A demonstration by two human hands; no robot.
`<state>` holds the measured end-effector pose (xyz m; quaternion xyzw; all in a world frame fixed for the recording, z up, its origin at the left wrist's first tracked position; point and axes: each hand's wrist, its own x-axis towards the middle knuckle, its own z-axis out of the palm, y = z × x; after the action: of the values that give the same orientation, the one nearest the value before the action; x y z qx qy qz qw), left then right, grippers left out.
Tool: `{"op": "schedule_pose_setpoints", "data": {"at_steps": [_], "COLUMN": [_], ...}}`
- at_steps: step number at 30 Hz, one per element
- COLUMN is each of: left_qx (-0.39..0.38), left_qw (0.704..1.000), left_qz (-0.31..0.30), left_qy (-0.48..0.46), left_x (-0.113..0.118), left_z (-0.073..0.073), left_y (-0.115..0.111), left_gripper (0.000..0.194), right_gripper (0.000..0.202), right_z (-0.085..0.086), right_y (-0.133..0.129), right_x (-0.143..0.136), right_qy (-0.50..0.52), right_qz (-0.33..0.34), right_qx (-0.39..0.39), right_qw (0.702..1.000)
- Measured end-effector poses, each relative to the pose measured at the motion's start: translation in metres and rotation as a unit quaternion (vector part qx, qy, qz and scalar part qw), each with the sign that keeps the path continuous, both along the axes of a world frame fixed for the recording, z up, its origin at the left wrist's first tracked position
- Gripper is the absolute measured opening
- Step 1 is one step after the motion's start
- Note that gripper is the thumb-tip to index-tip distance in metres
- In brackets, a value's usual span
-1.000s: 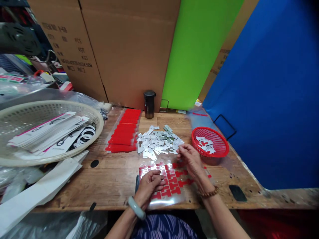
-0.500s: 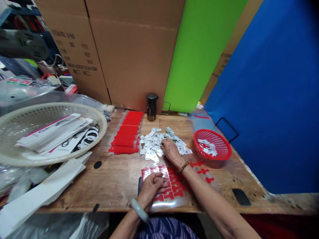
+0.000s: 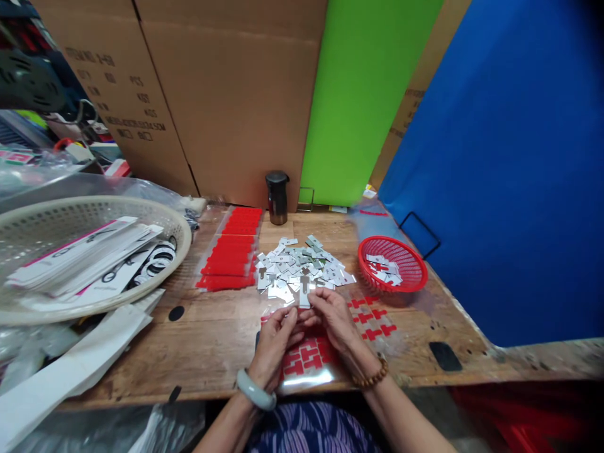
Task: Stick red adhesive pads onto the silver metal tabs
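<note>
With the hands as my clock centre, the biggest thing on my feed is the blue panel (image 3: 491,163) at 2, its foot slanting along the right edge of the wooden tabletop (image 3: 207,352). That tabletop's front edge runs under the wrists, leaving me little depth toward 6; the broadest stretch of wood grain shows at 9. A brown cardboard box (image 3: 226,94) at 11 and a green panel (image 3: 363,107) between 12 and 1 close off the far side.

The white perforated basket (image 3: 141,206), holding printed cards and rings, bounds the left between 9 and 10. At 12, just beyond the fingers, spreads a pile of silvery plates (image 3: 283,267). The fanned stack of red strips (image 3: 231,251) lies between 10 and 11, and the red plastic basket (image 3: 410,270), with some plates inside, sits at 2.

Under both hands lies a clear sheet of red T-shaped pieces (image 3: 302,358); a second sheet (image 3: 372,314) is at 3. The right hand (image 3: 333,318) pinches one T-slotted plate (image 3: 304,294), tipped up at the pile's near edge. The left hand (image 3: 276,340) is close beside it, fingers curled; I can't tell whether its fingertips grip anything. A dark lidded flask (image 3: 277,200) stands at 12, behind the pile.
</note>
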<state>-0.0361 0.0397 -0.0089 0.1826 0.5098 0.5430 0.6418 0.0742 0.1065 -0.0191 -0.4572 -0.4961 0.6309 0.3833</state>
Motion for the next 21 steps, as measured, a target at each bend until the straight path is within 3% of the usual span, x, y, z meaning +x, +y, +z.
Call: {"op": "schedule_pose_setpoints", "data": {"at_steps": [4,10,12,17,21], "left_qx": [0.039,0.014,-0.008,-0.028,-0.047], "left_qw": [0.999,0.999,0.997,0.979,0.972], "left_qz": [0.000,-0.040,-0.071,-0.196,-0.210], "left_qy": [0.014,0.005,0.002,-0.047,-0.090], "left_x": [0.003,0.001,0.000,0.003,0.008], "left_z": [0.005,0.008,0.014,0.023,0.019], "left_y": [0.001,-0.007,-0.011,-0.021,-0.025], "left_gripper": [0.029,0.025,0.024,0.021,0.022], "right_gripper": [0.037,0.033,0.032,0.034,0.024], "right_z": [0.002,-0.003,-0.004,-0.007,-0.014], "right_y": [-0.032,-0.040,-0.039,-0.045,-0.055], "right_x": [0.003,0.021,0.030,0.050,0.056], "right_qy": [0.126,0.026,0.058,0.175,0.196], "right_qz": [0.002,0.012,0.011,0.087,0.073], "right_qx": [-0.133,-0.064,-0.047,-0.083,-0.077], "right_qw": [0.983,0.997,0.997,0.977,0.975]}}
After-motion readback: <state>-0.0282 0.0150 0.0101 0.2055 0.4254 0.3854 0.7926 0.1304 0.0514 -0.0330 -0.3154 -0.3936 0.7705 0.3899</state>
